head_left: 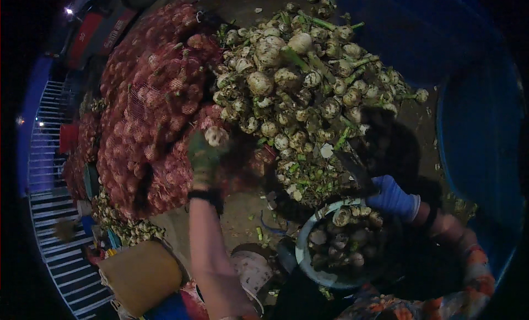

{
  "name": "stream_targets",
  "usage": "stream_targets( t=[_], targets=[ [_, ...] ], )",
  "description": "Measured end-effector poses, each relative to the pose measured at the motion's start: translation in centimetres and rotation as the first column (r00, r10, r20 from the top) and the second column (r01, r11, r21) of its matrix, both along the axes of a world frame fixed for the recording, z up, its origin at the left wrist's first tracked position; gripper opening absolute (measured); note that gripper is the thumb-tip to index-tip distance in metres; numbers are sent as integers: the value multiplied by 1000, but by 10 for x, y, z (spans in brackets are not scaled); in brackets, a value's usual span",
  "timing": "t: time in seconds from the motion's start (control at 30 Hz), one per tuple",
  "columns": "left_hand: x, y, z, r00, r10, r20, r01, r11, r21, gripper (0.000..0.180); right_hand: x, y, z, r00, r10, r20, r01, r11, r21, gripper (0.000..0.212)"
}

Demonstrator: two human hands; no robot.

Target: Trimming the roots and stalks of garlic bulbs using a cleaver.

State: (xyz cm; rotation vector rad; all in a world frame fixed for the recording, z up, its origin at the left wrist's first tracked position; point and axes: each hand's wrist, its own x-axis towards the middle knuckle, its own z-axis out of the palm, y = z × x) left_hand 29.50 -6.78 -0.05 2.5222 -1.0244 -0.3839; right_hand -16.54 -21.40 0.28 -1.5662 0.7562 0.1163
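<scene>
My left hand (203, 159), in a green glove, reaches out toward the red mesh sacks. A pale garlic bulb (216, 136) sits at its fingertips, and the fingers look closed on it. My right hand (394, 198), in a pale blue glove, is wrapped round the handle of a knife. The dark, broad knife blade (355, 168) points up and left over the trimmings. Below that hand stands a round bucket (302, 247) with a pale rim, holding several bulbs. Beyond the blade rises a large heap of garlic (286, 77), some bulbs with green stems.
Bulging red mesh sacks (149, 99) of bulbs are piled at the left. Cut green trimmings (308, 179) lie before the heap. A blue tarp or wall (479, 127) curves along the right. A tan box-like container (142, 276) and a white bucket (252, 269) stand near.
</scene>
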Motion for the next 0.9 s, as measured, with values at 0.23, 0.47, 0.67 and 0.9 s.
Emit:
stream_targets(
  t=[0.23, 0.47, 0.67, 0.9],
  targets=[
    [-182, 28, -3, 370, -465, -805, -335, 741, -582, 36, 14, 0, 47, 933, 357, 46, -259, 755, -602, 25],
    [-263, 46, 40, -282, -344, -896, -109, 939, -326, 41, 16, 14, 58, 836, 547, -49, -434, 604, -668, 33],
    [-282, 77, -6, 0, -232, -973, 193, 954, -227, 43, 11, 16, 68, 799, 591, -112, -511, 567, -646, 36],
    [-295, 81, 18, -95, -188, -978, -16, 982, -187, 40, 6, 19, 45, 790, 600, -126, -525, 556, -644, 40]
  ],
)
